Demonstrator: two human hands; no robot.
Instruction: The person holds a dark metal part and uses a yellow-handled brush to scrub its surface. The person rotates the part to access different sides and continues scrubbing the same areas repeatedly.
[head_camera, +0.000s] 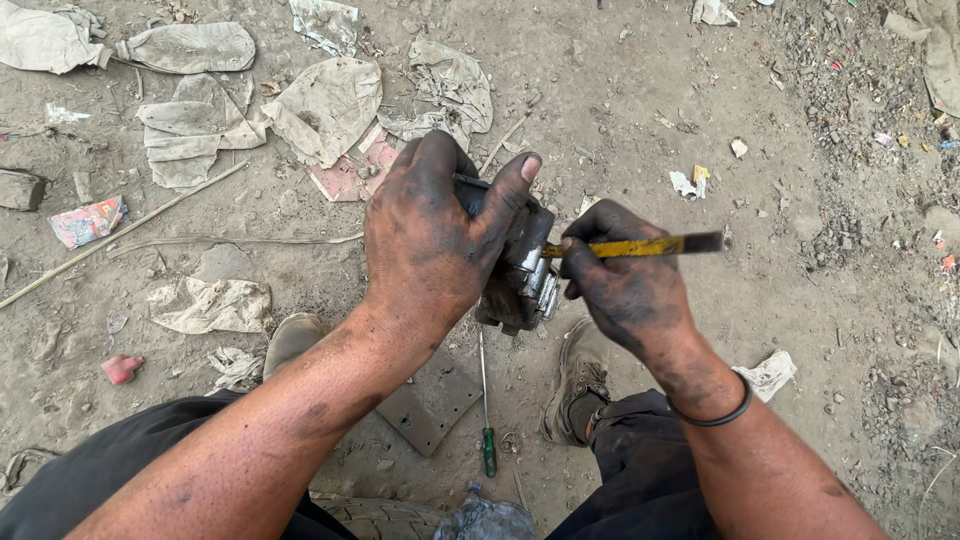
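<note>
1. The left hand, blackened with grease, is clamped around a dark, greasy metal mechanical part, thumb hooked over its top edge, holding it in the air above the dirt between the person's knees.

2. The right hand is closed around a flat yellow-painted metal tool with a dark tip, like a file or chisel; one end rests against the shiny silver side of the part.

3. By my judgement the step in hand is working at the part's exposed face, scraping or prying. The next stroke calls for a firm left-hand grip and steady pressure along the tool so it does not slip toward the fingers.

4. A green-handled screwdriver lies on the ground below the part, beside a flat grey metal plate with holes.

5. Litter: a crumpled red and blue printed wrapper at left, a faded pink flat carton above the left hand, and a small yellow scrap to the right.
</note>
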